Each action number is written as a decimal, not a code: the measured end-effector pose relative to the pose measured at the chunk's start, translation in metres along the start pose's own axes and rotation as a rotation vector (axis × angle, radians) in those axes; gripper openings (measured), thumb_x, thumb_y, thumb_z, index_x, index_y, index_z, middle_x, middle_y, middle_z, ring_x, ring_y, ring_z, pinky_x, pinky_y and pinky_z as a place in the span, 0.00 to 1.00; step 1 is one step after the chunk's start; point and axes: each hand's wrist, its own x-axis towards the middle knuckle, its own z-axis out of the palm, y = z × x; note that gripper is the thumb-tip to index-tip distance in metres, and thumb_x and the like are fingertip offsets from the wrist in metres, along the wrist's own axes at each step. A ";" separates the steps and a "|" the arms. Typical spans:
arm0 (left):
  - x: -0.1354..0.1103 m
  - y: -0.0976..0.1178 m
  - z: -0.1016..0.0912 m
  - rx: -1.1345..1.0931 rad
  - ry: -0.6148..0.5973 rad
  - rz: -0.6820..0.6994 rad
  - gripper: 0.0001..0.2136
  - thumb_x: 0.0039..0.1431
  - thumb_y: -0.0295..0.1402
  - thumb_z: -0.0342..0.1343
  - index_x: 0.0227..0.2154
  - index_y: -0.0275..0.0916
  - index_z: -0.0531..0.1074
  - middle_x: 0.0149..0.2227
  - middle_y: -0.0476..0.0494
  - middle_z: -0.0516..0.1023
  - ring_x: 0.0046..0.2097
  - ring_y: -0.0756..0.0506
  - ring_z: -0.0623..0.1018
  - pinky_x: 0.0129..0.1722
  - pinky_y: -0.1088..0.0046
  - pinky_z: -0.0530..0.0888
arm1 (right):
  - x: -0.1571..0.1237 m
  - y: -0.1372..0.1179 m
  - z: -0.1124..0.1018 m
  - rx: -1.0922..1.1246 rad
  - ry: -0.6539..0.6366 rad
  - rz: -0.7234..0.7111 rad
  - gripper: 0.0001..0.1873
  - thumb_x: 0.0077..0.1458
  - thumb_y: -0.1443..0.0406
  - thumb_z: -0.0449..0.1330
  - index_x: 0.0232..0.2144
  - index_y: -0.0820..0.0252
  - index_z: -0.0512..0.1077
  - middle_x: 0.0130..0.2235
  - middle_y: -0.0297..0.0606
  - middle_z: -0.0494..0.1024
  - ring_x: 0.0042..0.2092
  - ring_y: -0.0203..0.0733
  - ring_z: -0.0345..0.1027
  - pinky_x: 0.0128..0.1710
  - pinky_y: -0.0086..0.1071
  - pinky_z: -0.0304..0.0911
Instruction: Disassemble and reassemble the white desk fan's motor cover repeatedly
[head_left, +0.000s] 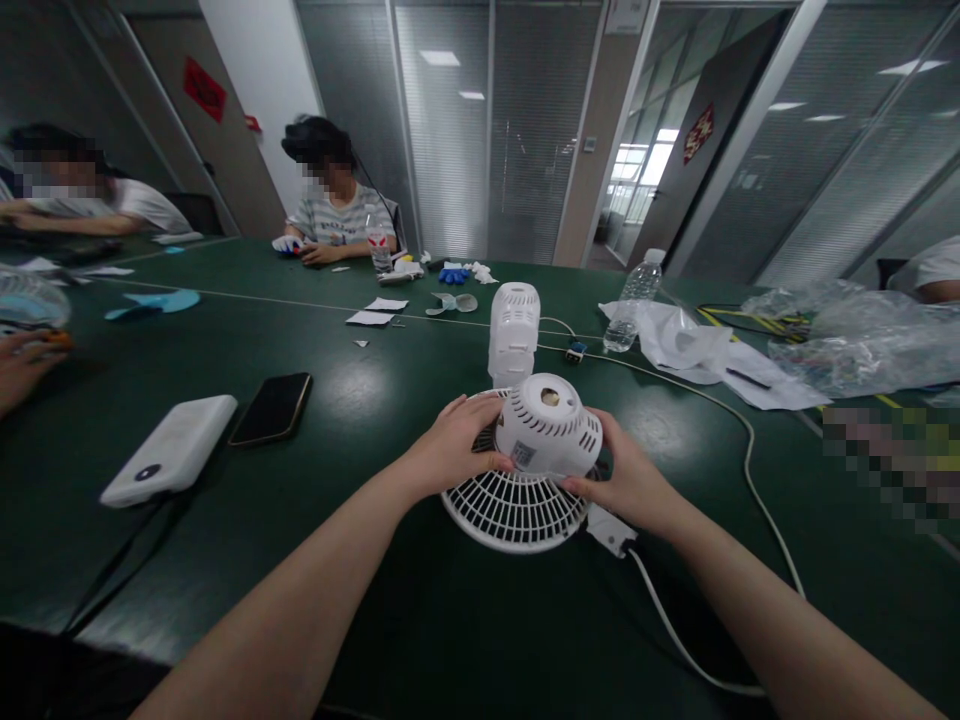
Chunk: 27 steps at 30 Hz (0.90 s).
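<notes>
Broadly, a dark green table [315,560] with a smooth, glossy top fills the view. Crinkled clear plastic bags [862,340] sit heaped at the far right, contents unclear. Near centre lies a white plastic fan [525,480]: round ribbed grille face down on the table, domed slotted motor housing up, sticker on its side. The person's left hand [457,450] grips the housing's left side, fingers curled on the plastic; the right hand [630,480] clasps the right side and lower edge. Both hands are closed on the fan. A white cord [742,440] runs from under the fan, curving off right and toward the near edge. Just behind stands a white slotted fan base [514,330], upright. Left of the fan lie a white rounded power bank [171,448] and a flat black phone [271,407], side by side. A clear plastic bottle [634,298] stands far right of centre, fill level can't be told. Paper scraps [379,310] lie further back. Other people sit at the far side, one other hand at the left edge.
</notes>
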 end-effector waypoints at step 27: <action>-0.002 -0.014 0.001 -0.188 0.096 0.097 0.23 0.56 0.22 0.49 0.53 0.48 0.69 0.57 0.47 0.71 0.59 0.43 0.70 0.60 0.57 0.64 | -0.014 -0.028 0.004 -0.316 -0.134 -0.370 0.17 0.55 0.54 0.60 0.42 0.59 0.68 0.45 0.44 0.74 0.47 0.50 0.66 0.49 0.47 0.61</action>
